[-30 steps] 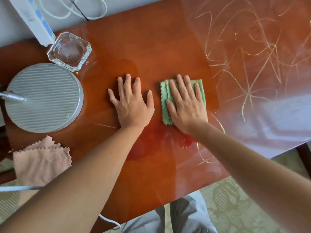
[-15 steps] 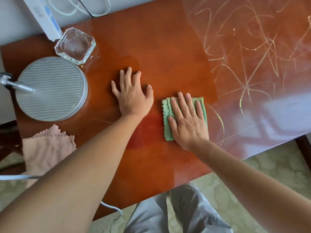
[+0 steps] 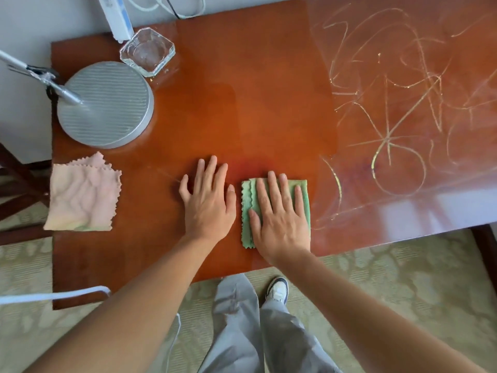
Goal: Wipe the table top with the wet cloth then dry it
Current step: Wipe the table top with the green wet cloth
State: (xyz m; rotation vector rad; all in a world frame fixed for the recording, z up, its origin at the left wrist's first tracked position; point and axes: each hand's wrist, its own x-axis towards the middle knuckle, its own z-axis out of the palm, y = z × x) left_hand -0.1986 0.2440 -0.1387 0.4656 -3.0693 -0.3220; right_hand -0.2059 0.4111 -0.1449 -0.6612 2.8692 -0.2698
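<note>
A folded green cloth (image 3: 247, 208) lies on the glossy brown table top (image 3: 255, 103) near its front edge. My right hand (image 3: 281, 214) presses flat on the cloth with straight fingers. Just to its left, my left hand (image 3: 208, 200) rests flat on the bare wood, fingers spread. A folded pink cloth (image 3: 83, 193) lies at the table's left edge, apart from both hands. Yellowish scribbled streaks (image 3: 390, 109) cover the right part of the table top.
A round grey lamp base (image 3: 107, 103) with a metal arm stands at the back left. A square glass dish (image 3: 147, 51) sits behind it. A white cable (image 3: 53, 294) crosses the front left corner. My legs and a shoe show below the table's front edge.
My right hand has dragged the green cloth toward the front edge of the table. My left hand has slid back alongside it. The view has tilted down, showing the floor.
</note>
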